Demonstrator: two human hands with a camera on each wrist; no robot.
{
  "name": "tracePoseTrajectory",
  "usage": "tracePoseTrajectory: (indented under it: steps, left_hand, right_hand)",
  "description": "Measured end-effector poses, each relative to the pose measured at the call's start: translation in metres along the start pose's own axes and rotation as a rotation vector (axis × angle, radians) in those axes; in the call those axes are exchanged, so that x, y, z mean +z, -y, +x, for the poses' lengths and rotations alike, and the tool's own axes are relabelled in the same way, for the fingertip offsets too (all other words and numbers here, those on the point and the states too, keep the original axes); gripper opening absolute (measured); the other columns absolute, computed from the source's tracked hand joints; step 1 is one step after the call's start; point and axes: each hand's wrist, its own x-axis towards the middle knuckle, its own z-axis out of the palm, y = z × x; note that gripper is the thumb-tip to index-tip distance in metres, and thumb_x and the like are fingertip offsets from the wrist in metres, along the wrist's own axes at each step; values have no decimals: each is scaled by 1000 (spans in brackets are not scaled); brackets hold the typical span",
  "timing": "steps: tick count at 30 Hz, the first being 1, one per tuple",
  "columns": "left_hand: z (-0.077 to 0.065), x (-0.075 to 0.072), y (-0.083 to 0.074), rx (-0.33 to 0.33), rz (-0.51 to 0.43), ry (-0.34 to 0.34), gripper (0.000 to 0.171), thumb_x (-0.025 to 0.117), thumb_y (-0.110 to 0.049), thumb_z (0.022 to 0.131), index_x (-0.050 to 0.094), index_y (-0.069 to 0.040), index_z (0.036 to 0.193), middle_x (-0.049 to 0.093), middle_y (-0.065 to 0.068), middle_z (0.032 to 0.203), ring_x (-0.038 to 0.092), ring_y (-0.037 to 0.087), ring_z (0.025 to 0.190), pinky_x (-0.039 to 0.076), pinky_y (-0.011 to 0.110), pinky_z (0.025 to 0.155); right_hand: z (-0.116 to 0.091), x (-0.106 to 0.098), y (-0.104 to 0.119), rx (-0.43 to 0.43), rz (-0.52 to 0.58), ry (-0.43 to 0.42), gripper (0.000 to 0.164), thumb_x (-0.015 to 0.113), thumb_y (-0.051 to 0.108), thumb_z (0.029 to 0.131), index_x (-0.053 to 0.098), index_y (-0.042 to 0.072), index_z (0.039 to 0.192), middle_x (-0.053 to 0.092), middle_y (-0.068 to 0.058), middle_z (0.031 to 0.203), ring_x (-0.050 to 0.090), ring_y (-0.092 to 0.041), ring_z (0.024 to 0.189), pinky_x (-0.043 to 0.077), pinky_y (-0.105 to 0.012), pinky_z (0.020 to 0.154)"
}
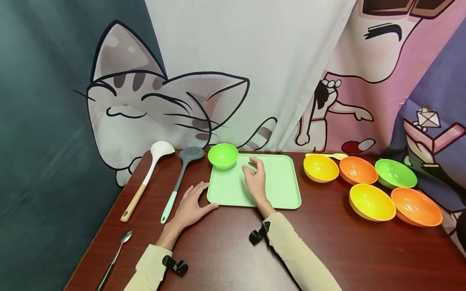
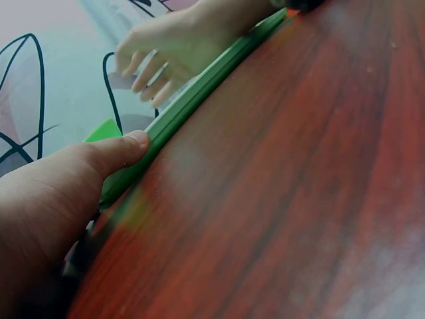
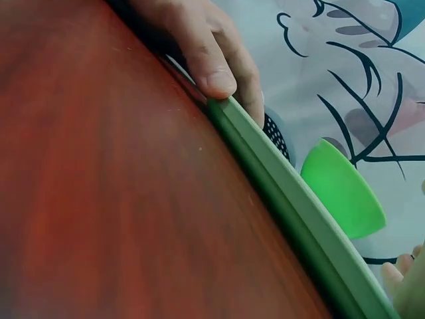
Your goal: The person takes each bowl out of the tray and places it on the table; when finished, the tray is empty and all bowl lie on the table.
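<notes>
A pale green tray lies on the dark red-brown table. At its front left corner rests my left hand, thumb touching the front edge and the other fingers spread along the left side. Above the middle of the tray is my right hand, its fingers loosely bent with nothing between them. A small green bowl sits upright at the tray's back left corner, apart from both hands. In the right wrist view, the left thumb touches the tray's rim.
Left of the tray lie a white ladle, a grey slotted turner and a metal spoon. Several bowls stand to the right, including a yellow bowl and an orange bowl. Behind them lies a yellow utensil. A printed curtain hangs behind.
</notes>
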Motion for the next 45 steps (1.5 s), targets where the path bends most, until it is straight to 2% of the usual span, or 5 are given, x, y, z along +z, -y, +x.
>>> tracePoseTrajectory:
  steps: [12,19,23,32,45]
  left_hand:
    - [0,1,2,-11,24,8,80,73,-57,84,48,-15,147,51,3,150,34,22,149,18,47,126]
    - [1,0,3,-15,15,4,80,73,-56,84,48,-14,147,51,4,150,35,22,149,17,46,126]
    - [1,0,3,-28,13,14,80,73,-57,84,48,-15,147,50,4,150,34,21,149,17,45,126]
    - [1,-1,2,-23,22,11,81,74,-57,84,47,-16,148,50,3,150,33,21,150,16,45,126]
    - [0,1,6,-4,26,-11,80,73,-58,84,48,-15,146,52,4,149,35,23,149,18,47,126]
  right_hand:
    - [13,45,-15,21,-108,30,55,66,22,96,46,9,146,36,-16,150,45,-34,135,43,-46,113]
    - [15,51,-15,27,-245,104,58,62,30,98,45,8,149,38,-18,155,42,-31,142,41,-42,116]
    - [13,49,-14,53,-250,57,52,60,29,99,50,7,145,47,-16,150,47,-30,137,42,-43,114]
    - [11,47,-14,-5,-163,-113,32,54,3,94,69,6,122,68,-12,127,62,-29,121,51,-44,104]
    - [2,45,-8,-58,-169,-64,31,52,3,92,77,13,108,75,-6,106,67,-21,99,49,-27,68]
